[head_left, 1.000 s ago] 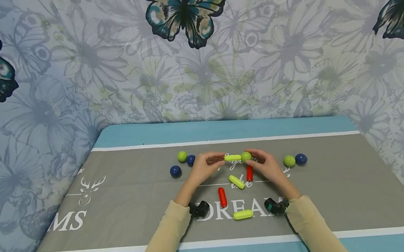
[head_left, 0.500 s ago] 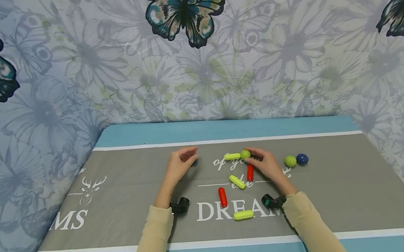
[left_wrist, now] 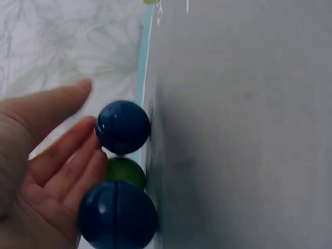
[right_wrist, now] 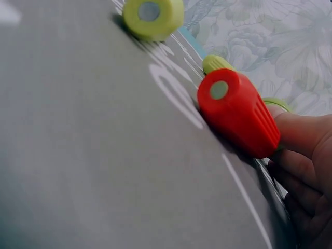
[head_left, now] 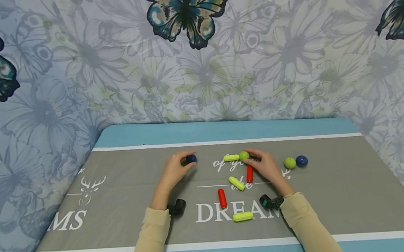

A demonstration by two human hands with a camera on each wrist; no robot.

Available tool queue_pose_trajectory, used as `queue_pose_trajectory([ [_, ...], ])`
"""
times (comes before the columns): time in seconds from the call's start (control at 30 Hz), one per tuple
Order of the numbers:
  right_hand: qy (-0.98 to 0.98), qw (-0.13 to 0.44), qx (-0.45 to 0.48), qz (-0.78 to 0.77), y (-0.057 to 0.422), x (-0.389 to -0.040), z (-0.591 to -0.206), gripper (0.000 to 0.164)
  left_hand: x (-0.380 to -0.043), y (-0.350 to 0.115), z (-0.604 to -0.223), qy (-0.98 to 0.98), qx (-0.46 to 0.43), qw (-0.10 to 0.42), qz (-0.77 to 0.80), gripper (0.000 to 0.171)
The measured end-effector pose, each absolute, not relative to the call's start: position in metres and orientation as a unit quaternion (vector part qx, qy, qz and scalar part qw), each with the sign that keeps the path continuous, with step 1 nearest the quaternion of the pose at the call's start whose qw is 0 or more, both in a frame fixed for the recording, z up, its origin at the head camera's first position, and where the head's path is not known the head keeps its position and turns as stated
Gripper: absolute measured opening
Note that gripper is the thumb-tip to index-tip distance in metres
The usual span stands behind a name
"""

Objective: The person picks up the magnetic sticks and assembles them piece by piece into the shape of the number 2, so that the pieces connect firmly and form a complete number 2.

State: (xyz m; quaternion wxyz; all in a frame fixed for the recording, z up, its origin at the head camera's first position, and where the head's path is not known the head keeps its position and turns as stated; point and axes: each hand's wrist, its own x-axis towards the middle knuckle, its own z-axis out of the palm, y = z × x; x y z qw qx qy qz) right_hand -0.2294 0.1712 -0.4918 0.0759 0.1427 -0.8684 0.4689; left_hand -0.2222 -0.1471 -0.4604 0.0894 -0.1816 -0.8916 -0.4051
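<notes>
My right hand (head_left: 264, 164) pinches a green ball (head_left: 244, 155) between thumb and fingers. A yellow-green rod (head_left: 231, 158) meets this ball's left side, and a red rod (head_left: 250, 174) with a metal disc in its end lies just below it. At the left, my left hand (head_left: 176, 168) is around a dark blue ball (head_left: 191, 159). In the left wrist view its fingertips are right at that blue ball (left_wrist: 123, 127), with the thumb apart from it. A second blue ball (left_wrist: 116, 215) and a green ball (left_wrist: 126, 172) show there beside the palm; the hand hides them in the head view.
Two more yellow-green rods, one slanted (head_left: 236, 183) and one near the front (head_left: 243, 217), lie between the arms with another red rod (head_left: 222, 198). A green ball (head_left: 289, 162) and a blue ball (head_left: 301, 161) sit right of my right hand. A grey cloth (head_left: 355, 192) covers the table.
My left hand has let go of the yellow-green rod's left end and moved left to the blue ball. My right hand stays on the green ball, almost still.
</notes>
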Motion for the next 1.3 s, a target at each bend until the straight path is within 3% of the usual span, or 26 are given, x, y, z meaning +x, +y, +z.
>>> queue_pose_trajectory([
  [0.23,-0.873,0.068,0.136,0.464,0.172,-0.229,-0.49,0.039,-0.228,-0.138,-0.461,-0.916,-0.194,0.113,-0.333,0.039],
  [0.87,-0.865,0.069,0.143,0.476,0.173,-0.23,-0.494,0.037,-0.236,-0.119,-0.466,-0.945,-0.172,0.075,-0.267,0.043],
  [1.07,-0.865,0.06,0.139,0.478,0.173,-0.229,-0.492,0.039,-0.233,-0.11,-0.463,-0.908,-0.147,0.076,-0.386,0.04],
  [1.3,-0.869,0.059,0.135,0.473,0.173,-0.227,-0.492,0.039,-0.235,-0.094,-0.469,-0.85,-0.132,0.035,-0.508,0.037],
])
